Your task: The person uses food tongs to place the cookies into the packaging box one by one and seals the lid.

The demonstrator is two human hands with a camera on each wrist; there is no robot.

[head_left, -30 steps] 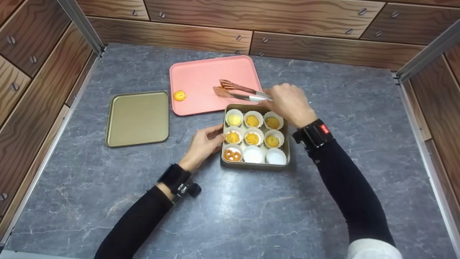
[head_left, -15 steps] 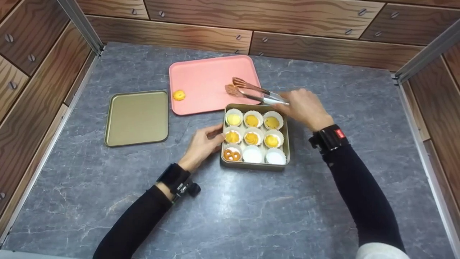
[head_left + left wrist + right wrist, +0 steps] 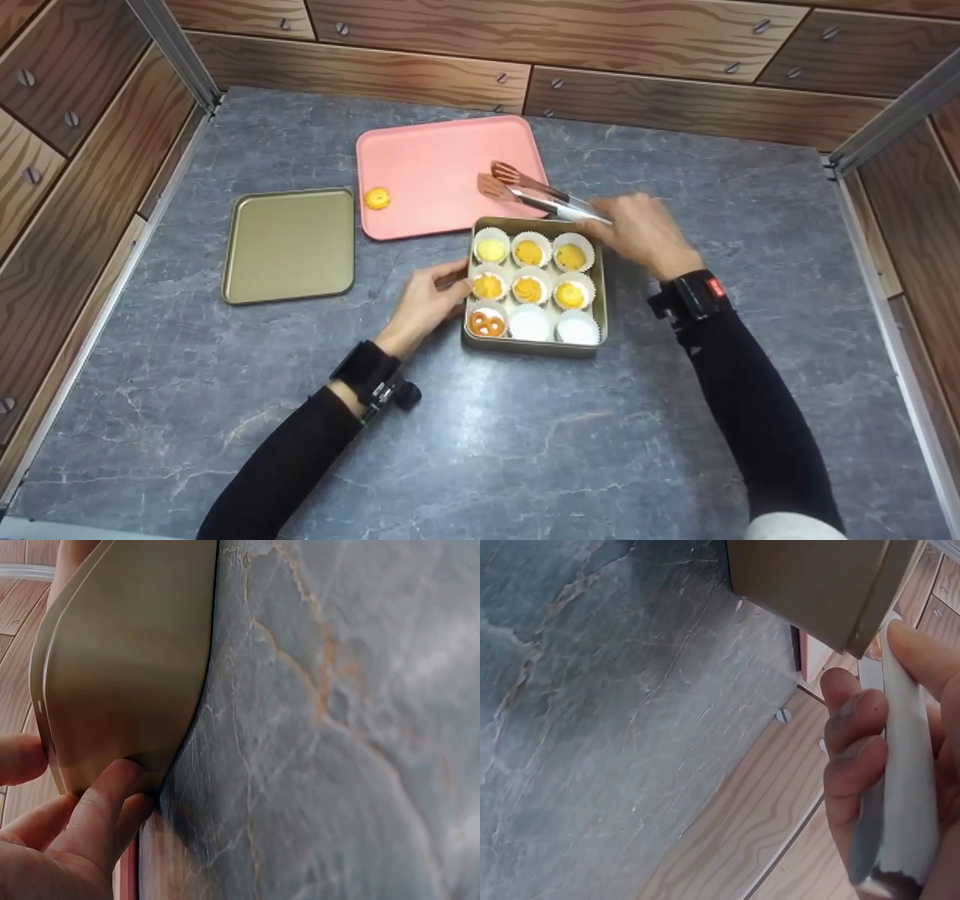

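My right hand point(image 3: 645, 229) grips brown-tipped serving tongs point(image 3: 559, 208) by their pale handles, at the tin's back right corner. The brown ends stand apart over the right part of the pink tray point(image 3: 435, 139); in the right wrist view the fingers wrap the white handle point(image 3: 907, 787). My left hand point(image 3: 420, 300) holds the left wall of the gold tin point(image 3: 540, 346), thumb at the rim and fingertips point(image 3: 120, 780) on its outer side. Rows of white paper cups fill the tin. Several hold yellow cookies point(image 3: 527, 289), one a pretzel-shaped cookie point(image 3: 486, 324); two front cups point(image 3: 529, 324) show only white.
One yellow flower-shaped cookie point(image 3: 376, 198) lies near the tray's left edge. A flat gold lid point(image 3: 289, 247) rests on the grey marbled table point(image 3: 480, 450), left of the tin. Wood-patterned panels point(image 3: 420, 64) wall in the back and both sides.
My right hand has drawn the tongs to the right and slightly toward me, so their ends moved from mid-tray to the tray's right part. The left hand and tin stay put.
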